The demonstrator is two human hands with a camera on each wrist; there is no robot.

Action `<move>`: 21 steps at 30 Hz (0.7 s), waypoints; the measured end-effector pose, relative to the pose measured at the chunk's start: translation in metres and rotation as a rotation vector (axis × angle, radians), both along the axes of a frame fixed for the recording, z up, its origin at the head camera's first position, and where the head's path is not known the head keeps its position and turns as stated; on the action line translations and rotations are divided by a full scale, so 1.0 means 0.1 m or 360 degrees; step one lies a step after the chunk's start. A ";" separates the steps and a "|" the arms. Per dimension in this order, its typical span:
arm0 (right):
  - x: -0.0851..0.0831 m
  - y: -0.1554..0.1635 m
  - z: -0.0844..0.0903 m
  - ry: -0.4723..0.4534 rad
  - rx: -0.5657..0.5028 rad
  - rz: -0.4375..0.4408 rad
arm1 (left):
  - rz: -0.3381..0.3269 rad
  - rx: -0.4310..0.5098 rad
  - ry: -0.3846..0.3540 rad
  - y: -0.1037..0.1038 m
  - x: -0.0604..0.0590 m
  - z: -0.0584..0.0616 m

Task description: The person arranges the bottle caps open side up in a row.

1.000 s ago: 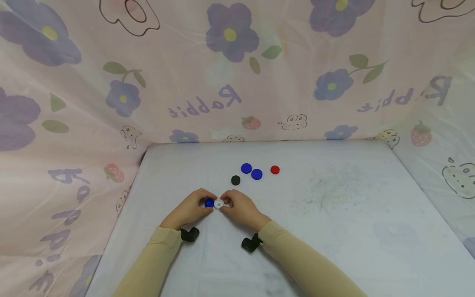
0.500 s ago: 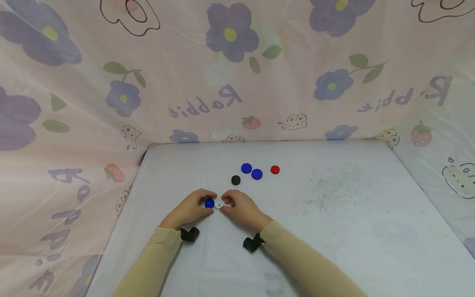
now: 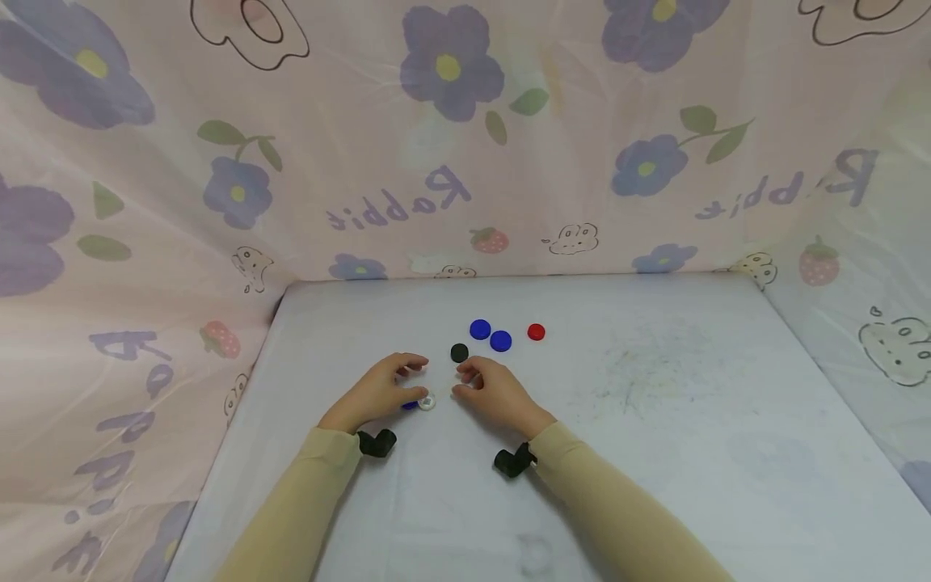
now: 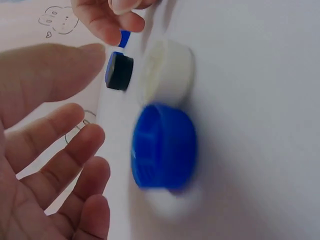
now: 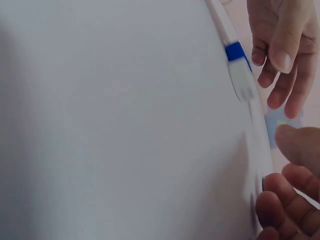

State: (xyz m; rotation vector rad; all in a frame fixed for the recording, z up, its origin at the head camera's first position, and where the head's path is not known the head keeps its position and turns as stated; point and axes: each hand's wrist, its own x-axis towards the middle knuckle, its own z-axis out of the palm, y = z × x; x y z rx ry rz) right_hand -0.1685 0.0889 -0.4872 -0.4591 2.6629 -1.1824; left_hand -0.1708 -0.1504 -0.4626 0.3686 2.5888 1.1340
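Note:
A blue bottle cap [image 4: 177, 147] and a white bottle cap [image 4: 177, 70] lie side by side on the table, seen close in the left wrist view. Over them hovers my left hand [image 3: 374, 392], thumb and fingers spread apart and holding nothing. From above, its thumb covers part of the blue cap. My right hand [image 3: 505, 396] is off to the right of the white cap, fingers loosely bent with a gap to the thumb, nothing between them. Just beyond its fingertips lies a black bottle cap [image 3: 459, 352].
Farther back on the white-covered table [image 3: 691, 477] lie two blue caps [image 3: 480, 329] almost touching and one red cap [image 3: 536, 332] to their right. A flower-print cloth [image 3: 364, 121] hangs around the back and sides. Dark smudges mark the table's right side.
Both hands have let go of the blue and white caps. My right hand has drawn away to the right, and my left hand has lifted and spread. The caps stay together.

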 end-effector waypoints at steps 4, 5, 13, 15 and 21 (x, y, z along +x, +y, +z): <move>-0.09 0.08 -0.02 0.0012 -0.0021 -0.0060 | -0.0017 0.0030 0.0003 0.10 -0.10 0.02; -0.11 0.09 -0.02 0.0012 -0.0027 -0.0072 | -0.0023 0.0030 0.0008 0.12 -0.12 0.02; -0.25 0.12 0.00 -0.0038 -0.0044 -0.0151 | -0.0034 -0.0007 0.0038 0.31 -0.33 0.03; -0.28 0.11 0.00 -0.0059 -0.0056 -0.0171 | -0.0045 -0.0017 0.0033 0.34 -0.37 0.03; -0.33 0.08 0.01 -0.0099 -0.0116 -0.0222 | -0.0029 -0.0007 -0.0024 0.44 -0.43 0.02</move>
